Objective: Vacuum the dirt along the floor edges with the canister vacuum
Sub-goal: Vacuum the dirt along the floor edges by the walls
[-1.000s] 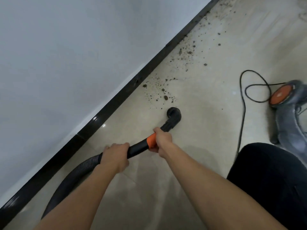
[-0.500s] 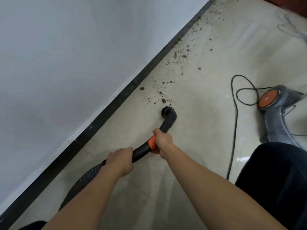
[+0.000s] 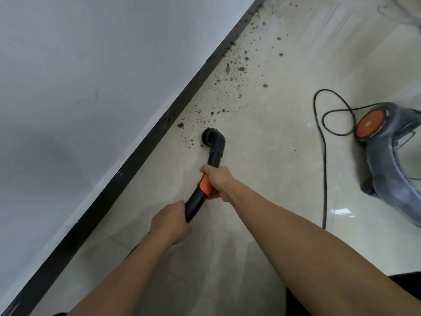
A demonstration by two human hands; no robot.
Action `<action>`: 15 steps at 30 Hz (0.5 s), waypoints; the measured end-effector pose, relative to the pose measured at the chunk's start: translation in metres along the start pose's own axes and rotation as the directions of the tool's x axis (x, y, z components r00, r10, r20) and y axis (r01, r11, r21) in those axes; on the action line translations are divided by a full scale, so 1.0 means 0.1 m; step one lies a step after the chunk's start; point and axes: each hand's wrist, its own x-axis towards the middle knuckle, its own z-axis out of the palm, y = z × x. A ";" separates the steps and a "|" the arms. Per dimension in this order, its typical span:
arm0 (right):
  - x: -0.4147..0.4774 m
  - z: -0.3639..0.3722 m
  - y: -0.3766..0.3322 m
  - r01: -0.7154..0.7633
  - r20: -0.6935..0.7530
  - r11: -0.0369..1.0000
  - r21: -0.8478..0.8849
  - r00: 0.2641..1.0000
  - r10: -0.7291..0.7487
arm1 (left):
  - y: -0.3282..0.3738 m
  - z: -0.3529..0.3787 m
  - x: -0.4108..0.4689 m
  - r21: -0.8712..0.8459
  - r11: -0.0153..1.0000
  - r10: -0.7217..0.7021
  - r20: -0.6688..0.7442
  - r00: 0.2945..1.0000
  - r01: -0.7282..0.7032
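Observation:
A black vacuum hose with an orange band ends in a bent black nozzle that sits on the pale tile floor at the near end of a trail of brown dirt crumbs. The dirt runs along the black skirting board towards the top of the view. My right hand grips the hose at the orange band. My left hand grips the hose just behind it. The grey canister vacuum with an orange wheel lies on the floor at the right.
A white wall fills the left side above the skirting board. The vacuum's black power cord loops on the floor between the nozzle and the canister. A dark trouser leg shows at the bottom right.
The nozzle has moved forward and left into the nearest patch of dirt, closer to the skirting board. Both hands followed along with the hose.

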 end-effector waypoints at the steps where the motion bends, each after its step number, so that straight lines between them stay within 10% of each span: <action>1: 0.03 0.00 -0.05 0.009 0.010 1.000 0.003 1.000 -0.009 | 0.00 -0.01 0.02 -0.008 1.000 -0.002 -0.020 1.000 0.002; 15: 0.20 0.40 -0.55 0.076 0.174 0.969 -0.235 0.984 -0.035 | -0.08 -0.18 0.05 -0.184 0.980 -0.095 -0.106 0.990 0.074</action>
